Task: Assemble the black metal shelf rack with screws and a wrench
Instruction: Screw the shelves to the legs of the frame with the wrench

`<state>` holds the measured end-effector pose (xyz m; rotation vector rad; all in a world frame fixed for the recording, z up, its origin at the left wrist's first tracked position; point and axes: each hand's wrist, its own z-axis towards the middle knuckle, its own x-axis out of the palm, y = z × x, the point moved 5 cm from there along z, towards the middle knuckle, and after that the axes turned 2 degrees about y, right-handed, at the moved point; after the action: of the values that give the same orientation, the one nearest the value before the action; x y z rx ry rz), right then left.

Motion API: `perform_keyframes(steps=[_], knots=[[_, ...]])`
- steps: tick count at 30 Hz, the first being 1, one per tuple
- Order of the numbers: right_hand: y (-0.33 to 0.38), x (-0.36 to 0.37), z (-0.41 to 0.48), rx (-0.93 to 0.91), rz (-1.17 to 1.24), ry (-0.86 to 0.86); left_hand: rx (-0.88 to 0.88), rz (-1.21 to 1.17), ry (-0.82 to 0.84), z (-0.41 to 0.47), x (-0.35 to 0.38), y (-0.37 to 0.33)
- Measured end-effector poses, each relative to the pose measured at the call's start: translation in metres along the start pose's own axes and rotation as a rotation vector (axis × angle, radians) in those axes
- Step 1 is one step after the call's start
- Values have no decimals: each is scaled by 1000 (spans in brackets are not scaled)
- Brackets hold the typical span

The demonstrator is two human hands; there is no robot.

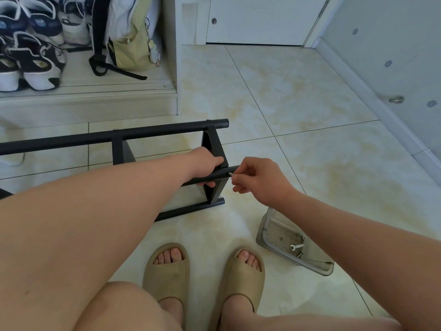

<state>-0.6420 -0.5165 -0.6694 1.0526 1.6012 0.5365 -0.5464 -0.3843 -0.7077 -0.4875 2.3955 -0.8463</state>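
Observation:
The black metal shelf rack (114,137) lies on its side on the tiled floor, with black tubes joined by a black end bracket (212,144). My left hand (205,163) grips the middle tube (222,174) near its right end. My right hand (257,180) pinches a small silver wrench (230,174) whose tip touches that tube's end. A second small silver wrench (296,246) and a few screws (300,236) lie in a clear plastic tray (267,235) on the floor under my right forearm.
A low white shelf at the back left carries several sneakers (33,56) and a yellow-green bag (133,37). A white cabinet door (257,20) stands behind, a wall with a doorstop (397,99) to the right. My feet in tan slippers (202,271) rest in the foreground.

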Motion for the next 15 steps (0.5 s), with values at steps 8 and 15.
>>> perform_keyframes(steps=[8,15], knots=[[3,3,0,-10,-36,11,-23,-58,-26,2,-1,1],[-2,2,-3,0,-69,-2,-28,-53,-15,2,-1,2]])
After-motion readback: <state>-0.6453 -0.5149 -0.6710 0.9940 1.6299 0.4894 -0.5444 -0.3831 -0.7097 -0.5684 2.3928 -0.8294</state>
